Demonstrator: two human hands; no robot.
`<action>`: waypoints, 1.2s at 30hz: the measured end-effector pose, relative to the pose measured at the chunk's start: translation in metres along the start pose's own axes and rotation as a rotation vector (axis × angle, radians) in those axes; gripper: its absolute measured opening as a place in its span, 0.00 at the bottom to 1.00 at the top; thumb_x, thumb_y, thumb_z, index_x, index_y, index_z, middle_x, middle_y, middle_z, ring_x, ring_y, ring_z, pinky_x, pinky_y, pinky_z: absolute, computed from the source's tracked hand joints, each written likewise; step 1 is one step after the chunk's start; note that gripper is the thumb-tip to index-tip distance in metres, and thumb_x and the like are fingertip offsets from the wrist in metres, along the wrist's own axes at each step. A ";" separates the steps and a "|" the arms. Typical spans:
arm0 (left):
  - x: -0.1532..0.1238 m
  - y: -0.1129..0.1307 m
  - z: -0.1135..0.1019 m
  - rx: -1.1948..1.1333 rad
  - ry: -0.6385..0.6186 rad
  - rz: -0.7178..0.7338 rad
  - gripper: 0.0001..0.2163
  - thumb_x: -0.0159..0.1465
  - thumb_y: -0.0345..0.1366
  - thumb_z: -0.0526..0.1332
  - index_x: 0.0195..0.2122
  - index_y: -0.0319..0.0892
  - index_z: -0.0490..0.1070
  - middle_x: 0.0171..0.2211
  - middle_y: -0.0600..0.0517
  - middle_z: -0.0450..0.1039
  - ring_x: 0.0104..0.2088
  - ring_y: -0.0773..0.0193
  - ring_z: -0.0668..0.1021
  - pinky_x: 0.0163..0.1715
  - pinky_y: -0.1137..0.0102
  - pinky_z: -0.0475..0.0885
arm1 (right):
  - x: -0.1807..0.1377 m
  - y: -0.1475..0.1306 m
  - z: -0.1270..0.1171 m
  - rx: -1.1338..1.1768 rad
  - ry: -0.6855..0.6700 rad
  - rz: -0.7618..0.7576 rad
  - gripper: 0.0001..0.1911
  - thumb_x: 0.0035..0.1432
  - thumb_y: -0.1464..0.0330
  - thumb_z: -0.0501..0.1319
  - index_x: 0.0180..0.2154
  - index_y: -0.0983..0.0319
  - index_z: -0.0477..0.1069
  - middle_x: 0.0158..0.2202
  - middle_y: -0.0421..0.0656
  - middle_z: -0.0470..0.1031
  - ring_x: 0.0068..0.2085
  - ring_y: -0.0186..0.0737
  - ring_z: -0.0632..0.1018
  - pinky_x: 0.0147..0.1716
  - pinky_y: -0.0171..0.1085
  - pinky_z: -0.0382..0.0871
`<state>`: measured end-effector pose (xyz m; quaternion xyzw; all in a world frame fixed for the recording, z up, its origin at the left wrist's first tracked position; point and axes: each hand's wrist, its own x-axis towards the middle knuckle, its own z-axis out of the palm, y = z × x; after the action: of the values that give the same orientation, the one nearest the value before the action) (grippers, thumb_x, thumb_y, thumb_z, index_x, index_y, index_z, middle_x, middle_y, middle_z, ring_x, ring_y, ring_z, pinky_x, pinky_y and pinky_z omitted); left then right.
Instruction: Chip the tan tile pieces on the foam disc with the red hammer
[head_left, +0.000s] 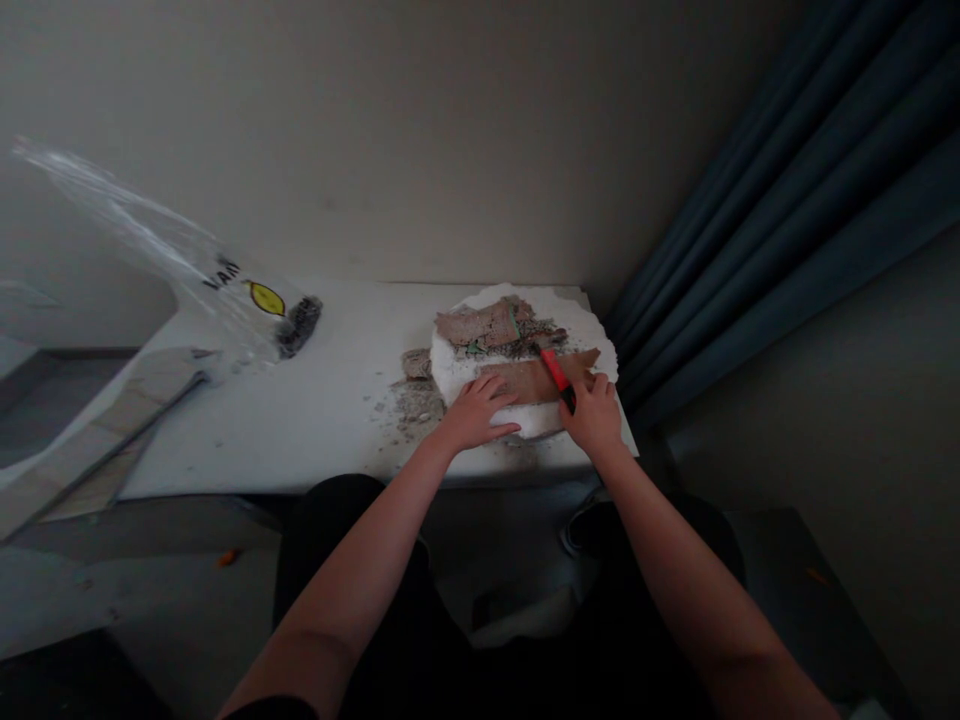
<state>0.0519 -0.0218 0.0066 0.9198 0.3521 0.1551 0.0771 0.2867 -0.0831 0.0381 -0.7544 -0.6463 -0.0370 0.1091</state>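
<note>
A white rough-edged foam slab (532,424) lies on the table's right part. Across its near side rests a flat brown piece (525,381), like cardboard or bark. Behind that sits a cracked, pinkish-brown bark-like piece (480,325) with green bits and dark crumbs. My left hand (480,412) lies with fingers apart on the left end of the brown piece and the slab. In my right hand (592,410) is a red and black utility knife (553,370), pointing away from me over the brown piece. Its blade tip is too small to make out.
Grey crumbs and flakes (417,400) lie left of the slab on the white table (300,430). A clear plastic bag (247,300) with dark material stands further left, near long flat strips (105,430). Blue curtains (765,220) hang at the right; a wall stands behind.
</note>
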 end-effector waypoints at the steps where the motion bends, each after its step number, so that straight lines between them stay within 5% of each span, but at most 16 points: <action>1: 0.000 0.000 0.000 -0.002 0.005 -0.002 0.28 0.63 0.57 0.59 0.58 0.46 0.72 0.64 0.43 0.63 0.66 0.47 0.61 0.62 0.50 0.62 | 0.000 0.000 0.000 0.004 0.004 -0.001 0.22 0.62 0.62 0.59 0.55 0.64 0.70 0.55 0.60 0.62 0.53 0.59 0.65 0.44 0.48 0.68; 15: -0.002 -0.003 -0.004 -0.020 0.071 -0.004 0.25 0.63 0.56 0.59 0.54 0.44 0.72 0.59 0.43 0.69 0.62 0.49 0.67 0.60 0.52 0.64 | 0.000 0.001 0.001 0.056 -0.063 -0.012 0.24 0.63 0.62 0.59 0.58 0.64 0.68 0.60 0.60 0.58 0.57 0.60 0.64 0.47 0.50 0.69; 36: 0.000 0.004 0.003 0.005 0.031 -0.068 0.27 0.62 0.59 0.58 0.51 0.40 0.69 0.64 0.39 0.63 0.64 0.47 0.64 0.60 0.51 0.63 | 0.000 0.002 0.006 0.058 -0.047 -0.021 0.26 0.62 0.62 0.59 0.59 0.64 0.67 0.60 0.60 0.58 0.57 0.60 0.65 0.47 0.49 0.69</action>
<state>0.0555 -0.0248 0.0047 0.9049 0.3849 0.1656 0.0746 0.2882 -0.0823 0.0324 -0.7448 -0.6572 -0.0018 0.1153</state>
